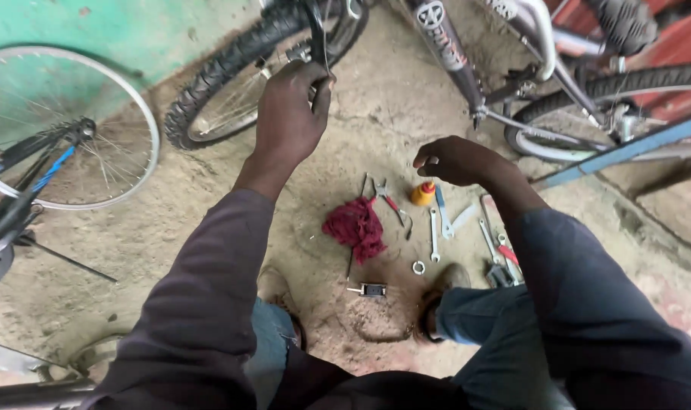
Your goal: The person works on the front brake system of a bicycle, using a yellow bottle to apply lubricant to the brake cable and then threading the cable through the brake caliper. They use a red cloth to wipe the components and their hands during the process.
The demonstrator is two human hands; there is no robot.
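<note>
Bare rim: a spoked wheel without a tyre (72,129) leans at nine o'clock against the green wall (95,30), a blue-and-black frame (26,182) crossing in front of it
Knobby tyre: a black treaded bicycle wheel (209,83) stands at eleven o'clock, its upper part running out of view
Left hand: the left hand (288,114) is raised at twelve o'clock, back to the camera, fingers curled shut around a thin dark bicycle part (317,34) that rises from the fist beside the knobby tyre; a dark sleeve (201,304) covers the arm to the wrist
Red rag: a crumpled red rag (357,226) lies on the dirt floor (171,228) at the centre, between the two arms
Small tools: pliers (391,201), an orange-capped bottle (424,193), a wrench (433,235) and a metal ring (418,266) lie just right of the rag; a small metal piece (370,289) sits at six o'clock of it
Right hand: the right hand (455,159) hovers over the bottle, palm down, fingers bent loosely and apart, holding nothing visible
Bicycle: a grey bicycle frame (452,53) with its rear wheel (611,99) stands at two o'clock, a blue bar (626,152) slanting below it
</note>
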